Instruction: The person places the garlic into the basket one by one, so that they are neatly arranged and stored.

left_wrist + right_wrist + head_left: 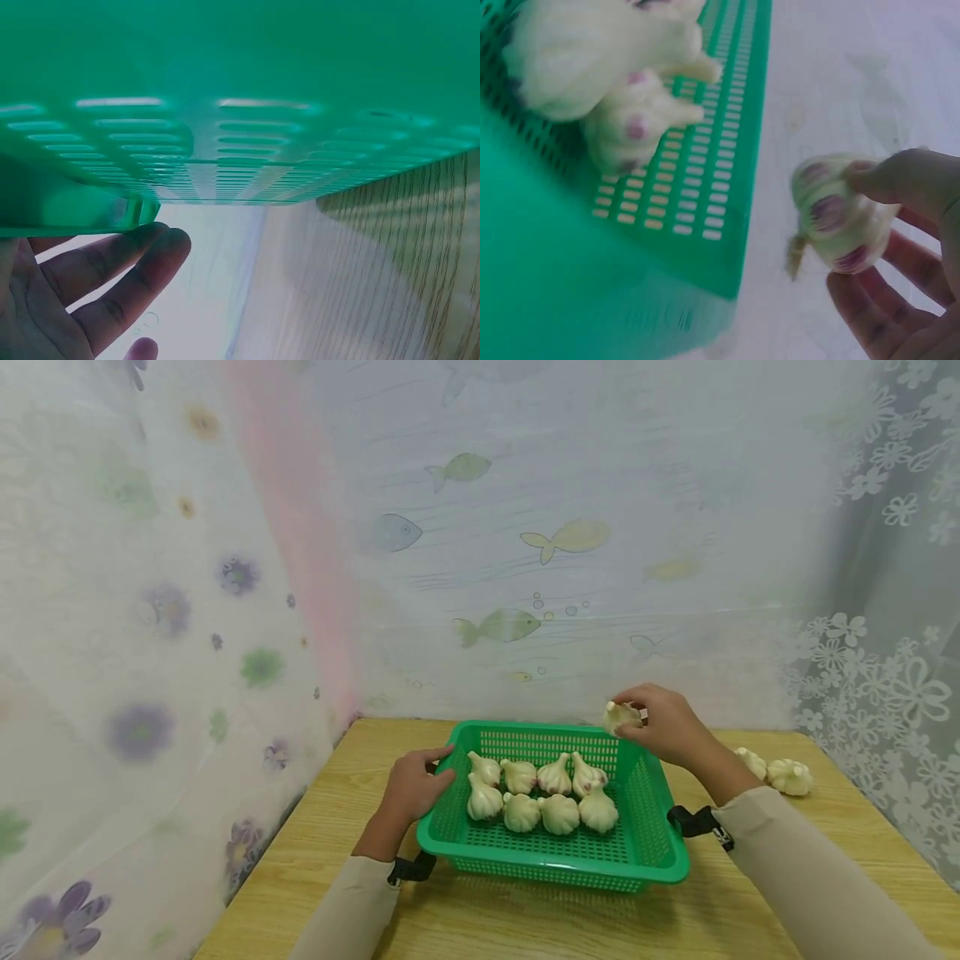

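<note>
A green plastic basket with slotted walls stands on the table. Several whole garlic bulbs lie in it in two rows, towards its left and middle. At the basket's left rim, my left hand grips the edge, thumb on top; the left wrist view shows its fingers under the rim. My right hand holds one garlic bulb above the basket's far right corner. In the right wrist view, that bulb, with purple patches, sits between thumb and fingers, just outside the basket wall.
Two more garlic bulbs lie on the wooden table to the right, partly behind my right forearm. A wall sheet with fish prints hangs behind the table, and flowered sheets flank it.
</note>
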The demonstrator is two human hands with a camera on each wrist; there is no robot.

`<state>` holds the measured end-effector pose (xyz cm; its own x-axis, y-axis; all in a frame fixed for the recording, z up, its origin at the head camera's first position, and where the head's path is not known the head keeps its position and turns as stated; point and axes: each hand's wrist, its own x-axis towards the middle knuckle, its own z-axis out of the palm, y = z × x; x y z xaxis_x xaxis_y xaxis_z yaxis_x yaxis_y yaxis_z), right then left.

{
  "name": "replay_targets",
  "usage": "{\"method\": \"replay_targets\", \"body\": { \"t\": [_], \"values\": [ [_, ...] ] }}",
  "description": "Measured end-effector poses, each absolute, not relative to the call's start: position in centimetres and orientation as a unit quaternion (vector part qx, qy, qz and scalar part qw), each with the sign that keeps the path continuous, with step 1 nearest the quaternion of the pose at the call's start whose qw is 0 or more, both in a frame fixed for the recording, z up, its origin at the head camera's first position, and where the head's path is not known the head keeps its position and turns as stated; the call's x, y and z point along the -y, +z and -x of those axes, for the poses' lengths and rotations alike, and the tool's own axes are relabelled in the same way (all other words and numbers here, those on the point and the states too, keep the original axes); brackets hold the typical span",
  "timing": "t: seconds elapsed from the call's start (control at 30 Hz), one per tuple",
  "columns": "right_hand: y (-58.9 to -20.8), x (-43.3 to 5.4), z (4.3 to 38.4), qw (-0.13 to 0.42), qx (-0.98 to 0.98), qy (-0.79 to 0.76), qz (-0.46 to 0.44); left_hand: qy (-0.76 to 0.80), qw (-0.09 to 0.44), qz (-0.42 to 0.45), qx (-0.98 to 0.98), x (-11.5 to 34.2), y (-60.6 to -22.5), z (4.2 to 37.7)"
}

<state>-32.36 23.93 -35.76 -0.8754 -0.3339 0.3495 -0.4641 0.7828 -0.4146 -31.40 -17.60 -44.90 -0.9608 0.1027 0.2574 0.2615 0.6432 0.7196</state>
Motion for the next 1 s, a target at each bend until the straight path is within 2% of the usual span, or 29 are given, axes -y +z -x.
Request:
{"method": "replay_targets", "body": {
  "t": [1.0],
  "values": [
    [-35.7, -17.0, 30.6, 0.036, 0.893, 0.272, -0.356, -0.408, 0.108, 0.106, 0.900, 17.7, -45.3, 31.8]
  ]
}}
